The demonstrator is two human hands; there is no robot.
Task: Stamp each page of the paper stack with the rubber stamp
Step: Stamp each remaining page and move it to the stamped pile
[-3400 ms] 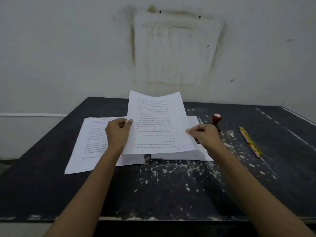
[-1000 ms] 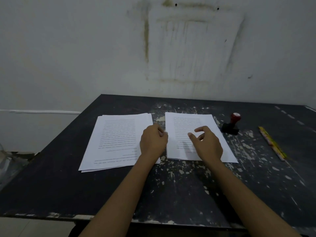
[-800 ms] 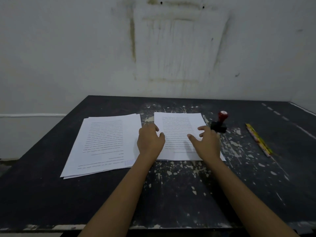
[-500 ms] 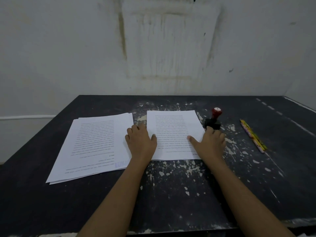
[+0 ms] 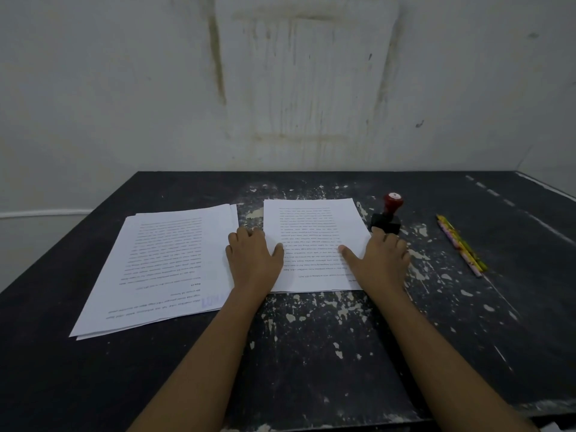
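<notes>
Now both my hands lie flat on the dark, paint-flecked table (image 5: 311, 353); my left hand (image 5: 254, 260) rests palm down on the gap between the two piles, its grip spread and empty, thumb touching the left edge of the paper stack (image 5: 314, 241); my right hand (image 5: 381, 260) presses that stack's right edge, grip spread too, holding nothing. The rubber stamp (image 5: 388, 215) stands upright just beyond my right fingertips, toward the table's far edge; two pencils (image 5: 461, 244) lie well apart to the right. The stamped pile (image 5: 165, 266) sits toward the left edge, a blue mark on its near corner. Half a second ago my hands lay much the same; earlier my right fingers were curled above the page.
</notes>
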